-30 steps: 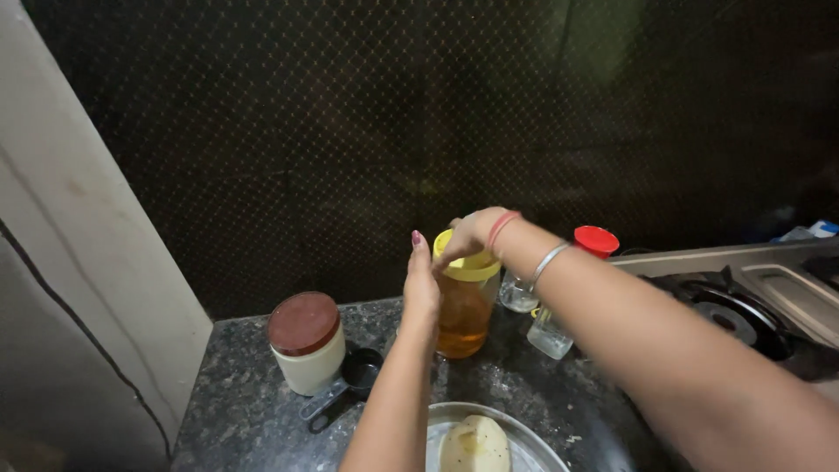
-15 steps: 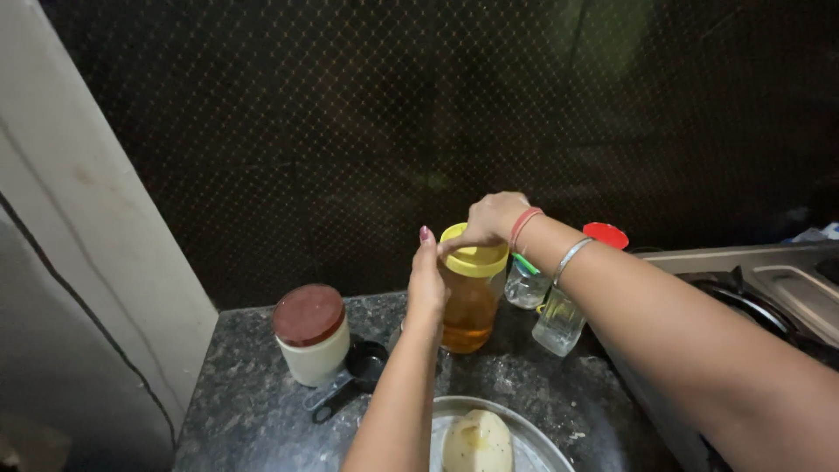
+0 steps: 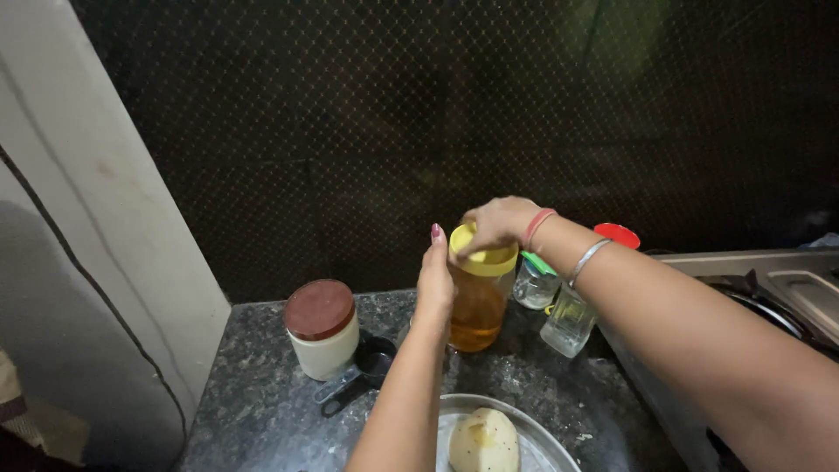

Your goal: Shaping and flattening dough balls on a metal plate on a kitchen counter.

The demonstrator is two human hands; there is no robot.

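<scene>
1. I see my left hand (image 3: 435, 278) reaching up from the bottom edge, forearm nearly vertical, palm flat and fingers straight against the left side of the jar (image 3: 479, 306); it braces rather than wraps it.
2. My right hand (image 3: 496, 224) comes in from four o'clock along a long diagonal forearm, wrist bent down, fingers curled closed over the yellow lid (image 3: 483, 254) from above.
3. The jar stands upright on the table (image 3: 262, 402) near the middle of the view. It is clear plastic, cylindrical, and about half full of an amber liquid, probably oil, though the dim light leaves me unsure.
4. At nine o'clock from the jar sits a squat cream tub (image 3: 323, 336) with a round brown lid, and a small black scoop (image 3: 363, 371) lies just beside it.
5. At three o'clock stand two small clear glass bottles (image 3: 566, 322), with a red cap (image 3: 617, 234) behind my right wrist.
6. At six o'clock a round steel plate (image 3: 542, 437) holds a pale, smooth lump (image 3: 483, 440).
7. The table is speckled dark stone; the wall behind is dark with a fine diamond pattern.
</scene>
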